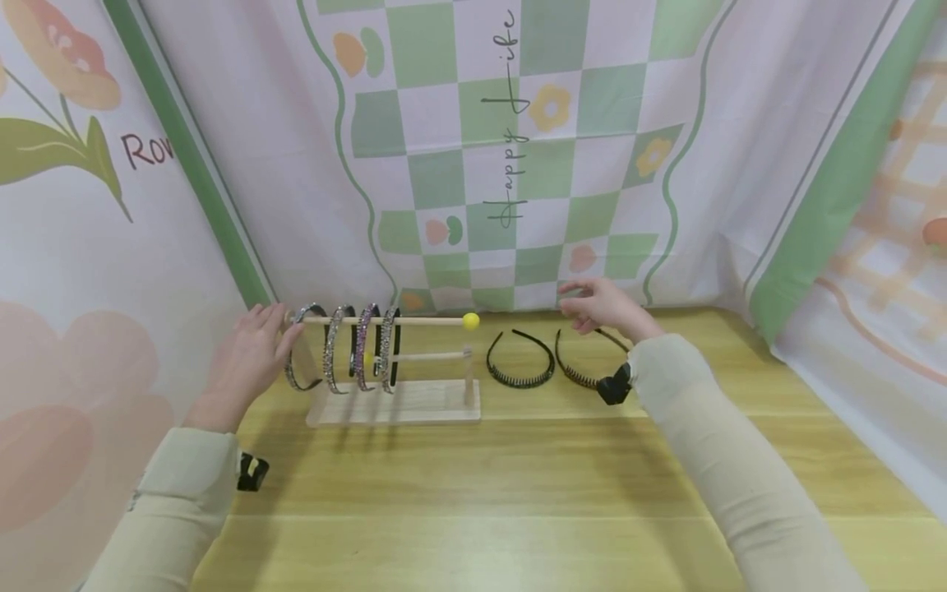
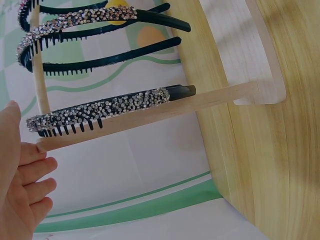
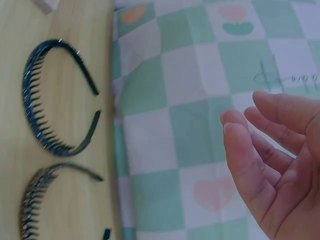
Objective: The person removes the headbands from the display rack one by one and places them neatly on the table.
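Note:
Several rhinestone headbands hang side by side on the upper rod of a wooden stand (image 1: 436,403); one is purple (image 1: 362,349), and another, silvery one (image 2: 100,109) hangs nearest the left post. My left hand (image 1: 247,362) rests at that end of the stand, its fingers touching the top of the post. To the right of the stand, a dark toothed headband (image 1: 520,383) lies on the table. Beside it is a second toothed headband (image 1: 579,378), partly hidden by my right wrist. Above that one, my right hand (image 1: 602,308) hovers with loosely bent fingers and nothing in them.
A yellow ball (image 1: 471,321) caps the right end of the upper rod. Below runs a shorter lower rod (image 1: 429,357). The wooden table (image 1: 473,485) meets a green-and-white checked cloth (image 1: 496,173) behind, and printed cloths hang at both sides.

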A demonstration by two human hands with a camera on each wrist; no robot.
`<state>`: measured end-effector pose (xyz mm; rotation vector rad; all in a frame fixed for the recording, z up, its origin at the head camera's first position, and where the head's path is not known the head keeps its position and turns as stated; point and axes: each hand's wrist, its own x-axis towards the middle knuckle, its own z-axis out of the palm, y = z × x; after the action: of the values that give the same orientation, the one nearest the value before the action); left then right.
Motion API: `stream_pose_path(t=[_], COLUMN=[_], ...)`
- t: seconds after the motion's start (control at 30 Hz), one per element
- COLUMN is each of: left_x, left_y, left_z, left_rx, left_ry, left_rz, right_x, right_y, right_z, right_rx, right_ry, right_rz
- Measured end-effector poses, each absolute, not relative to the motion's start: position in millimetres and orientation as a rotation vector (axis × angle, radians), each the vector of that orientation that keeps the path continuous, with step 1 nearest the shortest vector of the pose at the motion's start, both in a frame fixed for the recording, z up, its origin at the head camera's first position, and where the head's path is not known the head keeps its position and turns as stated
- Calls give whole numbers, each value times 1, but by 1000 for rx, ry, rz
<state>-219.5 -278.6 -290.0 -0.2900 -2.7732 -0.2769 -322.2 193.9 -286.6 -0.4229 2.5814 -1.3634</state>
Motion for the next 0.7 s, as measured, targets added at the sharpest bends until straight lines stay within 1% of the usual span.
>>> stream_pose_path(t=[0.7], left_x=[-219], left_y=[-279], left_z=[-289], left_rx=[-283], left_ry=[-2787], left_rz=[-276], right_x=[-314], right_y=[125], right_z=[-242], right_rx=[-563], right_ry=[2649], right_rz=[-1351])
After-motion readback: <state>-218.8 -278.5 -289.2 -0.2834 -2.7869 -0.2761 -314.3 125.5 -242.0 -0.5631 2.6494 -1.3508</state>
